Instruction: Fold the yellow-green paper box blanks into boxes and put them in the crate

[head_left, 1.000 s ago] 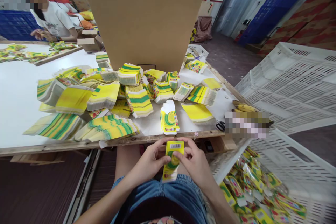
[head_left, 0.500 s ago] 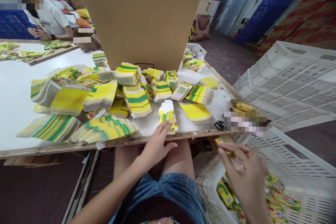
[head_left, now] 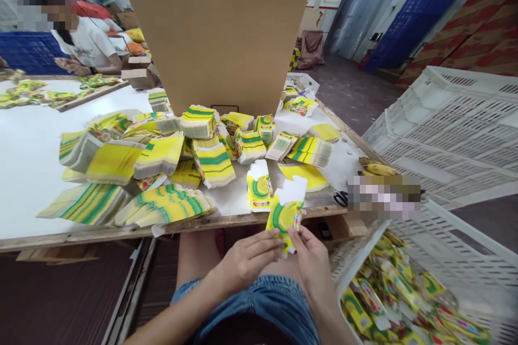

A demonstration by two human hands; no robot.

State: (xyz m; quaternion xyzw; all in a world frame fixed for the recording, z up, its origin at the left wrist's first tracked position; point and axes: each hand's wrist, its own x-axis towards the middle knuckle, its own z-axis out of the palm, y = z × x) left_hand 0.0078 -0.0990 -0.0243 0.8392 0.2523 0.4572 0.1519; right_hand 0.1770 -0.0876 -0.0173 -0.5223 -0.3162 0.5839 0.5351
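My left hand [head_left: 246, 259] and my right hand [head_left: 311, 259] are together over my lap, both pinching the lower end of a flat yellow-green carton blank [head_left: 285, 210] that stands up with its white flaps at the top. Just beyond it, at the table's front edge, a small stack of the same carton blanks [head_left: 259, 186] lies near my left hand. To my right, a white slatted crate [head_left: 457, 264] holds several folded yellow-green cartons [head_left: 388, 296].
Heaps of flat yellow-green blanks [head_left: 162, 156] cover the white table [head_left: 28, 172]. A tall brown cardboard box [head_left: 218, 27] stands behind them. Scissors [head_left: 341, 197] and bananas [head_left: 374, 168] lie at the table's right corner. More white crates [head_left: 453, 124] stand right. Another person [head_left: 81, 46] sits far left.
My right hand came back from the crate on the right without the folded carton. My left hand lifted a fresh flat blank off the stack, and both hands now hold it.
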